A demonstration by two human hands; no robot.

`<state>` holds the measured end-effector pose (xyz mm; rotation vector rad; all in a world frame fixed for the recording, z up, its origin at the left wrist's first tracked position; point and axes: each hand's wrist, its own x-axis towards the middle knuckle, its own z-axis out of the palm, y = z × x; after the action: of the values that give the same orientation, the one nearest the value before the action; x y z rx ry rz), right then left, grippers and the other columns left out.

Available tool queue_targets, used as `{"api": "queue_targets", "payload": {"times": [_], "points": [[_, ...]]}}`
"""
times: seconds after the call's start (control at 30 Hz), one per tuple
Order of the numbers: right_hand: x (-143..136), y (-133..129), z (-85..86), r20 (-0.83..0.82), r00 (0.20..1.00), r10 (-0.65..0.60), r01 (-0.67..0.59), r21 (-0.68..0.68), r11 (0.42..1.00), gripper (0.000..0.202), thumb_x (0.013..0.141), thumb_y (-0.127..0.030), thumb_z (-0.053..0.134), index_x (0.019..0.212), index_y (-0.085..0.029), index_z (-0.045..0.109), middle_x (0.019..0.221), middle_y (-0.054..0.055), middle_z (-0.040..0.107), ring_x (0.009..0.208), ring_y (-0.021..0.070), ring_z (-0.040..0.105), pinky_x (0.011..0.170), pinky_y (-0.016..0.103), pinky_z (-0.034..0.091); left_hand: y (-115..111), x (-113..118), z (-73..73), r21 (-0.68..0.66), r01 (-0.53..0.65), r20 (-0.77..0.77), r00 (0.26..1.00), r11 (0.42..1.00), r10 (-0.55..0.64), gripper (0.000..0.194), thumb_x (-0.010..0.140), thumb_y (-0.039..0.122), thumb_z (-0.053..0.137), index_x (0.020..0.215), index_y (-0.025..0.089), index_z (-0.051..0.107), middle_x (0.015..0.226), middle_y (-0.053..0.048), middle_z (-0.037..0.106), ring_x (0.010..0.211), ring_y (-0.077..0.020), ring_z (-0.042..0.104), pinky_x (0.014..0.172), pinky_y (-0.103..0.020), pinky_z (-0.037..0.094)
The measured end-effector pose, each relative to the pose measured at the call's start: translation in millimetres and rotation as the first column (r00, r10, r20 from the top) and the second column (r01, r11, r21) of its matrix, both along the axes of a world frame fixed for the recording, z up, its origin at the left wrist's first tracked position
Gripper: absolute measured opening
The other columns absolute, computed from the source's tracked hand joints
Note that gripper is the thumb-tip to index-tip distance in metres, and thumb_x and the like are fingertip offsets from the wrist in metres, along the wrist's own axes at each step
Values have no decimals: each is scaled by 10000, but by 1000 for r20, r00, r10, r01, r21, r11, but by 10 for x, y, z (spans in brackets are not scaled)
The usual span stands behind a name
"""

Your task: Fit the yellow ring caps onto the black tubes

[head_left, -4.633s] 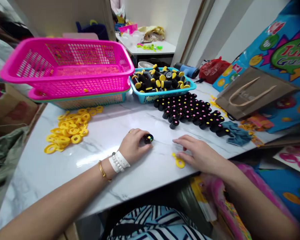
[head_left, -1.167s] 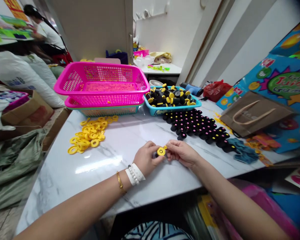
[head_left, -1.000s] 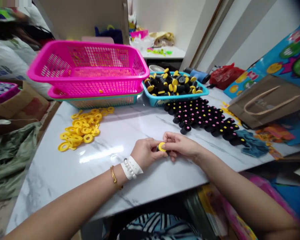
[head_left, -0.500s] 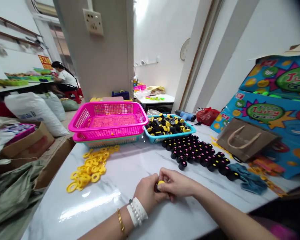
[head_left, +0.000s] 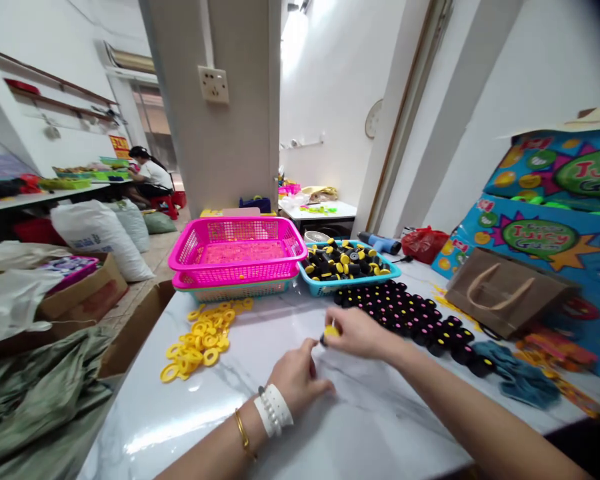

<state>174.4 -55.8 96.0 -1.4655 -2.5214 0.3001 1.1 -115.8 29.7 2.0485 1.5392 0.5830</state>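
Observation:
Between the thumb and fingers of my right hand (head_left: 357, 332) is a small black and yellow piece (head_left: 331, 331), above the marbled white table (head_left: 365, 427). My left hand (head_left: 297, 377) is just left of it, thumb and fingers apart, a fingertip close to the piece; whether it touches cannot be made out. Yellow rings (head_left: 200, 339) lie in a loose pile to the left. Many black pieces with pink or yellow dots (head_left: 415, 312) stand in rows at the right. Behind them, a blue basket (head_left: 353, 285) holds black and yellow pieces.
Stacked pink baskets (head_left: 237, 272) stand at the back left. A brown paper bag (head_left: 505, 293), a teal cloth (head_left: 520, 377) and printed boxes (head_left: 540, 233) are at the right, with a blue tool (head_left: 383, 245) behind. A person (head_left: 153, 175) sits far left.
My hands have separated: the right one has moved up and away with the piece, and the left has opened. The view has shifted, so the surroundings appear farther right and lower.

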Motion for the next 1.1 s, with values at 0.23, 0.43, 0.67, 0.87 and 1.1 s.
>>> {"api": "queue_targets", "payload": {"times": [0.23,0.43,0.67,0.87,1.1], "points": [[-302,871,229,-94,985,-144,168,336,927,267,862,-318,580,1095,-199,631,1073,115,668,1007,292,574,797,349,420,425,-863,208,427,-252,-321,856,869,406,286,881,375,524,951,138,669,980,-141,655,994,-289,574,871,-385,439],[-210,514,42,-194,981,-1,91,457,885,322,916,-330,549,1178,-159,627,1290,118,573,1189,268,484,1045,394,350,516,-976,-7,405,-236,-408,818,884,405,236,833,346,577,804,150,704,869,-123,645,904,-270,583,861,-378,443],[364,-742,-505,-300,920,254,-120,402,908,144,912,-211,544,960,-203,679,1061,103,666,1034,266,569,931,451,458,526,-999,10,469,-264,-413,778,843,474,355,906,382,459,1097,163,663,1174,-158,589,1168,-333,458,973,-450,359],[556,-1292,-809,-435,879,194,-72,281,957,142,907,-137,531,924,-197,659,1028,95,661,992,239,577,855,401,498,702,-1152,-37,394,-170,-519,769,903,372,262,854,228,460,877,137,704,867,-146,660,902,-296,592,851,-406,431],[724,-1417,-822,-600,791,121,2,201,980,154,923,-138,509,946,-201,647,956,76,665,929,203,603,801,346,504,553,-703,-64,407,21,-568,789,913,234,316,855,85,383,939,167,676,946,-106,664,891,-217,618,804,-297,479]]}}
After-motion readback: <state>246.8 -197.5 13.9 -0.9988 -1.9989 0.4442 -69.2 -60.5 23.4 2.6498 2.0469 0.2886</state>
